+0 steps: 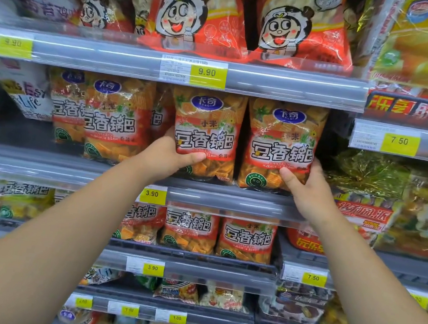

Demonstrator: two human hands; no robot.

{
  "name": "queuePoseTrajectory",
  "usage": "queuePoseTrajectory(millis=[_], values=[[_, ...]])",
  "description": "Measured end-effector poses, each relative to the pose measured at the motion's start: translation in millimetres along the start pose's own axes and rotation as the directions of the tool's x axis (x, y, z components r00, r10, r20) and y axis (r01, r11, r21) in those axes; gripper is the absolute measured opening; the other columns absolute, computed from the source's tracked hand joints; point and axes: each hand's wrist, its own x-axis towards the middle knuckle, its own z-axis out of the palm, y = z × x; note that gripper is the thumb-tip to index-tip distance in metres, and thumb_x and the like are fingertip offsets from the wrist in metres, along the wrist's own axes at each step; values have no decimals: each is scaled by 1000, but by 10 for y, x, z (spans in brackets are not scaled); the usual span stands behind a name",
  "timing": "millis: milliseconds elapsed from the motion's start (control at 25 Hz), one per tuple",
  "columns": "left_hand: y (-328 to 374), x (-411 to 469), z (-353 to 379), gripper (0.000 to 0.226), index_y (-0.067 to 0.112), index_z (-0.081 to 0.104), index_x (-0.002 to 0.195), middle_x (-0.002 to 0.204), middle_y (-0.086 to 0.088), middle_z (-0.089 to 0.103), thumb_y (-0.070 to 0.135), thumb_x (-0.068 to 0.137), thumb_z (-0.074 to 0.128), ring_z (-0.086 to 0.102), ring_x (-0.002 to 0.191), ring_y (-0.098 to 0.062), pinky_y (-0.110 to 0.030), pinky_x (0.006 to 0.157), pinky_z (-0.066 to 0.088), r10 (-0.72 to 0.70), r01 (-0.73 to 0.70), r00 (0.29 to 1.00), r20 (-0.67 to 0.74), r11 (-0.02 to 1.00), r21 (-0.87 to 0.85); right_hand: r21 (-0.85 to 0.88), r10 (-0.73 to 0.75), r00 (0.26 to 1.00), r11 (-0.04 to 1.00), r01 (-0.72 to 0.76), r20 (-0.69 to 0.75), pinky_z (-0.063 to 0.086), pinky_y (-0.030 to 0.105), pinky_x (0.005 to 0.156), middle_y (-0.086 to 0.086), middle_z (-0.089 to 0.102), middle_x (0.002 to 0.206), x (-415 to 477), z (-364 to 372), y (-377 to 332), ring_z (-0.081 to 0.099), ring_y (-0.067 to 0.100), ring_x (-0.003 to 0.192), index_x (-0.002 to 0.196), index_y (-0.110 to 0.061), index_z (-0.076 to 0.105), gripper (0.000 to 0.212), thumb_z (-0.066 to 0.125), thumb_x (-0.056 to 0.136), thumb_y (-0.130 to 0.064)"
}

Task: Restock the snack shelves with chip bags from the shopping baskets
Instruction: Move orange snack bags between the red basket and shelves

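Two orange snack bags with red labels stand upright side by side on the middle shelf (229,199). My left hand (169,158) grips the left bag (205,136) at its lower left, thumb across the front. My right hand (307,190) grips the right bag (280,146) at its lower right corner, thumb on the front. Both bags' bottoms sit at the shelf's front edge. More bags of the same kind (109,118) stand to the left on that shelf. No shopping basket is in view.
Red cartoon-face bags (203,11) fill the shelf above. Smaller bags of the same snack (246,239) line the shelf below. Yellow pastry packs (397,207) sit to the right. A dark gap (20,133) lies at the left of the middle shelf. Yellow price tags line the rails.
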Motion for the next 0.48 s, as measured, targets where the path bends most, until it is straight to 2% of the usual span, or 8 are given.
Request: queuePoseTrajectory(millis=[120,200,320,480], values=[[39,-113,37,83,15,28,146,119,8,52,42,82,74,50,110,-14,-28,91,38,-1,4,992,-124,1000,27,-23,-11,999,1000,10,-49,37,32,103,1,47,145,-59,-13,22,45,20,130,151,-23,21,77,65,89,-38],[32,-200,58,94,14,22,148,135,1,49,45,78,76,49,121,-20,-33,97,40,14,5,977,-214,996,86,-114,-54,991,993,40,-123,36,40,109,6,37,151,-138,-21,56,39,25,136,153,-23,15,88,69,85,-42],[11,-404,108,106,17,12,154,155,-7,31,46,75,78,34,140,-25,-39,110,34,76,-13,965,-252,970,243,-258,-170,972,958,125,-164,33,41,110,12,28,150,-311,-58,124,35,29,136,152,-18,20,88,70,84,-41],[-37,-693,111,106,21,10,155,158,-2,26,47,77,76,27,143,-21,-38,115,28,162,-60,960,-229,915,399,-416,-306,943,880,228,-130,33,47,106,16,33,140,-515,-168,160,33,33,130,147,-11,33,80,72,82,-38]])
